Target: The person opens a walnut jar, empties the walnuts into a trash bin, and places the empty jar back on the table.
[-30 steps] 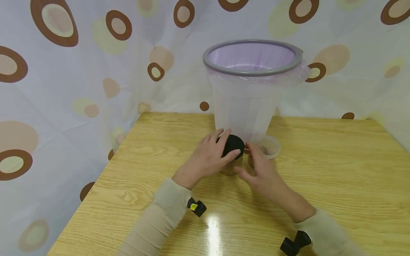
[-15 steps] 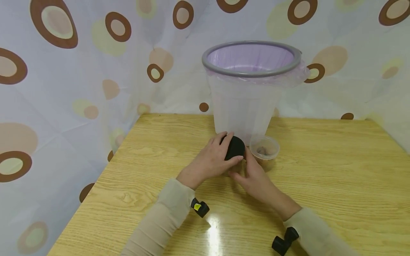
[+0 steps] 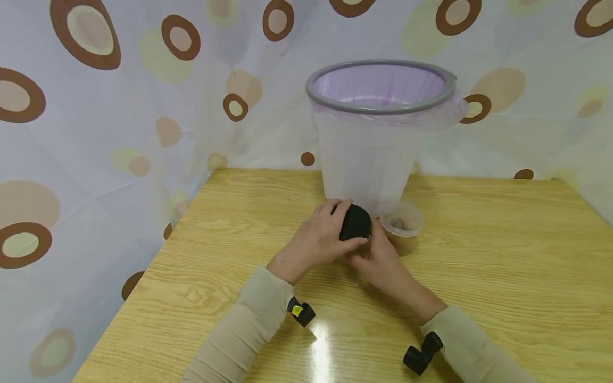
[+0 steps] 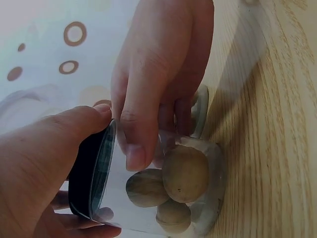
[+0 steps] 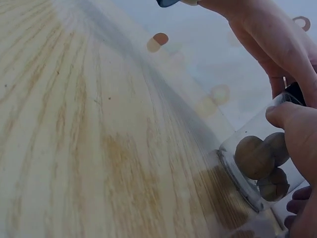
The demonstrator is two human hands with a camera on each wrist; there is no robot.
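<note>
A clear jar (image 4: 213,188) with a black lid (image 3: 356,223) stands between both hands, a few round brown nuts (image 4: 185,173), walnut-like, lying at its bottom. My left hand (image 3: 311,239) grips the lid from above and the left, thumb on the near side and fingers over the far side. My right hand (image 3: 390,271) holds the jar's clear side, its thumb in front. In the right wrist view the base of the jar is right at the tabletop. The lid looks tilted in the head view, and the hands hide most of the jar there.
Just right of the jar stands a small clear tub (image 3: 407,242) with brownish bits inside. Behind them is a tall translucent bin (image 3: 369,154) with a grey rim and a purple liner. A patterned curtain (image 3: 268,138) borders the wooden table (image 3: 503,255).
My right hand has moved left, away from beside the tub, and closed around the jar. The left hand, on the lid, has shifted slightly right, and the lid now leans more.
</note>
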